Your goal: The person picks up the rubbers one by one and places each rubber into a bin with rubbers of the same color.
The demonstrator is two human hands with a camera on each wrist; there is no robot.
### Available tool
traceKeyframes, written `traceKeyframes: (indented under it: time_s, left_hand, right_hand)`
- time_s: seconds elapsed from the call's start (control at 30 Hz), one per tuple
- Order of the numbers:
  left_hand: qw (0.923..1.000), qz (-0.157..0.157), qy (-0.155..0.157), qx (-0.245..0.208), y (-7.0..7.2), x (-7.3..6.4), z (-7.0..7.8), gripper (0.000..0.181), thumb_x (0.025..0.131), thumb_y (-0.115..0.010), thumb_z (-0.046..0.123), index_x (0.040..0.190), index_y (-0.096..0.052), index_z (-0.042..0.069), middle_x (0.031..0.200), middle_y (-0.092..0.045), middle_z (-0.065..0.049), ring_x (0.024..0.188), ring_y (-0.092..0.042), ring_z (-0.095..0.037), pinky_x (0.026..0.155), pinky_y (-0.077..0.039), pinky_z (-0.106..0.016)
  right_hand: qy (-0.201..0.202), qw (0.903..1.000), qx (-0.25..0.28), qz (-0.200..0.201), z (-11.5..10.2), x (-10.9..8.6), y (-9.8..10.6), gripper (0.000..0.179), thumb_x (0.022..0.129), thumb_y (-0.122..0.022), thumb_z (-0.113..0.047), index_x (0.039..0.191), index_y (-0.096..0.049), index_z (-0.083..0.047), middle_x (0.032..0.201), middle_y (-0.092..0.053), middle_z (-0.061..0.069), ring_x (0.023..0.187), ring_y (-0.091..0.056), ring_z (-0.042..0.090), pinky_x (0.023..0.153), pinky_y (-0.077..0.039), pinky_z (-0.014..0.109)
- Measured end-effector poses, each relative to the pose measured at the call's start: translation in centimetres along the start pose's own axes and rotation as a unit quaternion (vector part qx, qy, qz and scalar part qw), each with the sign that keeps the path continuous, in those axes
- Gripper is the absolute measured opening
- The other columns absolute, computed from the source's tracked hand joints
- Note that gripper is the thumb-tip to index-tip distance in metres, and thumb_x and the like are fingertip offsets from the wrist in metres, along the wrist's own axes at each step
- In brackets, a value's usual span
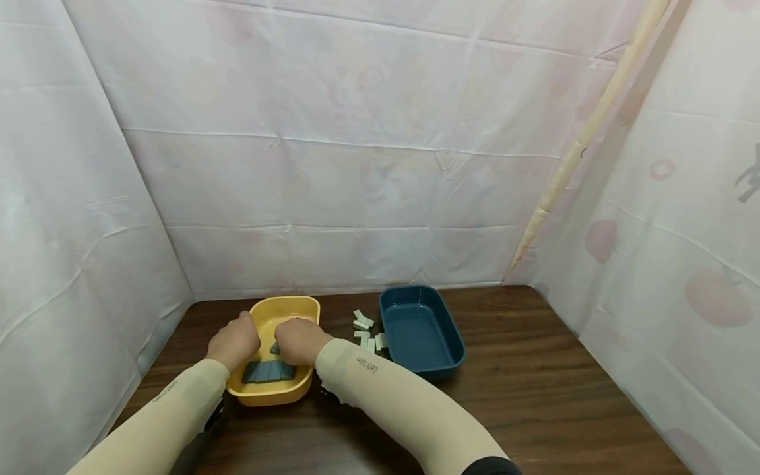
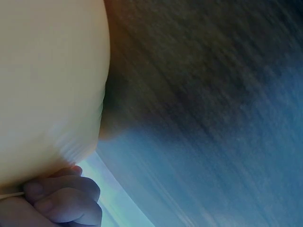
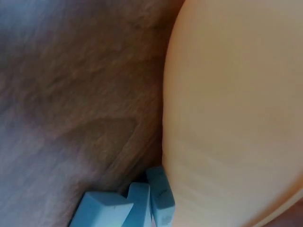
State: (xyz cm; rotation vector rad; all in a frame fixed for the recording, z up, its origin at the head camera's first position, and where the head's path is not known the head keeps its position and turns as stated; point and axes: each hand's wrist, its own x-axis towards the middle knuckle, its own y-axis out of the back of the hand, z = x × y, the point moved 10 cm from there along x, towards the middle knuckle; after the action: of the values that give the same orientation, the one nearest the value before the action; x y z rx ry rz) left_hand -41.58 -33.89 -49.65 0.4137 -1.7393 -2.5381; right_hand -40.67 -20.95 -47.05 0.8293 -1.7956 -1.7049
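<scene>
My left hand [image 1: 234, 340] grips the left rim of a yellow tray [image 1: 287, 305]; in the left wrist view its fingers [image 2: 71, 203] are curled. Over the right side of the same tray, my right hand [image 1: 303, 340] is bent downward and pinches a small grey-blue tile [image 1: 275, 348], mostly covered by the hand. Several grey-blue tiles [image 1: 268, 371] lie side by side in a row on the tray floor, nearer to me. My right hand itself is out of sight in the right wrist view, where the sleeve fills the right half.
A dark blue tray [image 1: 423, 330] stands right of the yellow one. Between the two trays lie several pale tiles [image 1: 363, 321] on the brown wooden table [image 1: 522, 369], close to my right forearm; pale blue-looking tiles [image 3: 137, 205] also show in the right wrist view. White curtains [image 1: 356, 165] surround the table.
</scene>
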Motion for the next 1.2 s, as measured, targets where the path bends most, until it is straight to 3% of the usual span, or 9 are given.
traceKeyframes:
  time_s: [0.23, 0.4, 0.53, 0.8, 0.93, 1.03, 1.2]
  left_hand:
    - [1.0000, -0.003, -0.005, -0.005, -0.2, 0.0, 0.0, 0.045, 0.114, -0.042, 0.007, 0.147, -0.040, -0.022, 0.091, -0.067, -0.019, 0.077, -0.066, -0.034, 0.066, -0.055, -0.045]
    - [0.9999, 0.001, -0.005, -0.011, -0.2, 0.0, -0.1, 0.037, 0.115, -0.039, 0.008, 0.139, -0.044, -0.020, 0.093, -0.068, -0.021, 0.079, -0.067, -0.034, 0.068, -0.056, -0.046]
    - [1.0000, 0.002, -0.003, -0.008, -0.1, 0.0, 0.0, 0.037, 0.114, -0.039, 0.008, 0.138, -0.045, -0.019, 0.093, -0.068, -0.021, 0.079, -0.067, -0.035, 0.068, -0.056, -0.047]
    - [1.0000, -0.003, -0.001, -0.005, -0.1, 0.2, 0.1, 0.039, 0.115, -0.039, 0.010, 0.140, -0.045, -0.019, 0.096, -0.068, -0.021, 0.082, -0.068, -0.035, 0.070, -0.058, -0.049]
    - [1.0000, -0.005, 0.003, 0.001, -0.4, 0.6, -0.1, 0.041, 0.115, -0.041, 0.009, 0.143, -0.043, -0.021, 0.093, -0.067, -0.019, 0.080, -0.067, -0.034, 0.068, -0.057, -0.047]
    - [1.0000, -0.005, 0.004, 0.005, -0.6, 0.9, -0.2, 0.044, 0.113, -0.046, 0.007, 0.146, -0.042, -0.022, 0.092, -0.068, -0.020, 0.078, -0.067, -0.033, 0.067, -0.057, -0.046]
    - [0.9999, -0.005, 0.011, 0.011, -0.4, 0.9, -0.3, 0.050, 0.113, -0.050, 0.007, 0.151, -0.038, -0.024, 0.099, -0.071, -0.024, 0.081, -0.068, -0.033, 0.070, -0.060, -0.048]
  right_hand:
    - [0.036, 0.9987, -0.003, -0.036, -1.4, 0.1, -0.8, 0.030, 0.117, -0.060, -0.019, 0.091, -0.072, -0.028, 0.090, -0.067, -0.009, 0.081, -0.058, 0.010, 0.076, -0.046, 0.024]
    - [0.040, 0.9978, -0.027, -0.046, -2.0, 0.3, -1.3, 0.022, 0.119, -0.057, -0.027, 0.111, -0.077, -0.029, 0.107, -0.071, -0.011, 0.092, -0.062, 0.008, 0.081, -0.050, 0.024]
    - [0.041, 0.9971, -0.035, -0.054, -2.2, 0.4, -1.6, 0.025, 0.121, -0.053, -0.034, 0.125, -0.077, -0.030, 0.118, -0.072, -0.013, 0.101, -0.063, 0.006, 0.087, -0.052, 0.024]
    - [0.053, 0.9964, 0.006, -0.065, -1.8, 0.2, -1.4, 0.026, 0.118, -0.060, -0.019, 0.123, -0.081, -0.033, 0.112, -0.075, -0.016, 0.092, -0.065, 0.004, 0.083, -0.049, 0.020]
    - [0.054, 0.9960, 0.038, -0.061, -1.0, 0.0, -0.9, 0.032, 0.118, -0.061, -0.018, 0.137, -0.082, -0.033, 0.131, -0.078, -0.020, 0.113, -0.071, -0.003, 0.097, -0.054, 0.015]
    - [0.041, 0.9963, 0.055, -0.052, 0.0, -0.2, 0.1, 0.040, 0.116, -0.060, -0.011, 0.145, -0.079, -0.031, 0.147, -0.074, -0.019, 0.134, -0.069, -0.001, 0.108, -0.056, 0.019]
    - [0.022, 0.9962, 0.078, -0.031, 2.4, -1.1, 2.4, 0.047, 0.114, -0.055, -0.001, 0.147, -0.077, -0.026, 0.154, -0.071, -0.012, 0.143, -0.066, 0.008, 0.109, -0.059, 0.025]
